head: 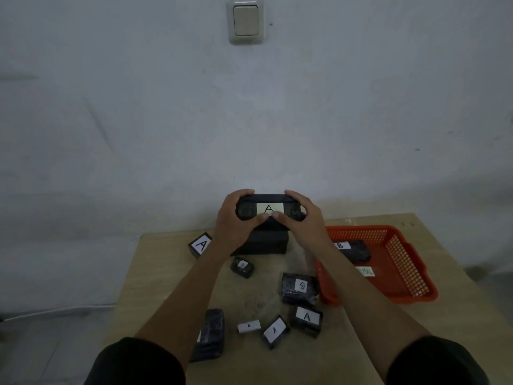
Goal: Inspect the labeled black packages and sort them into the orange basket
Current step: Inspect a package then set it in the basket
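Note:
I hold a black package [270, 202] with a white label marked A up above the table's far side. My left hand [236, 218] grips its left end and my right hand [301, 220] grips its right end, with both thumbs on the lower edge of the label. The orange basket [405, 262] sits at the right and contains one black package labeled B [355, 250]. Several more black packages lie on the table: an A package [200, 245], a small one [242, 267], a B package [299, 288] and another A package [306, 319].
A larger black box [266, 243] sits on the wooden table [155, 273] under my hands. A long black package [211, 333] lies near my left forearm. A small white-labeled piece [249, 326] and an A package [274, 330] lie near the front. A wall switch [245, 20] is above.

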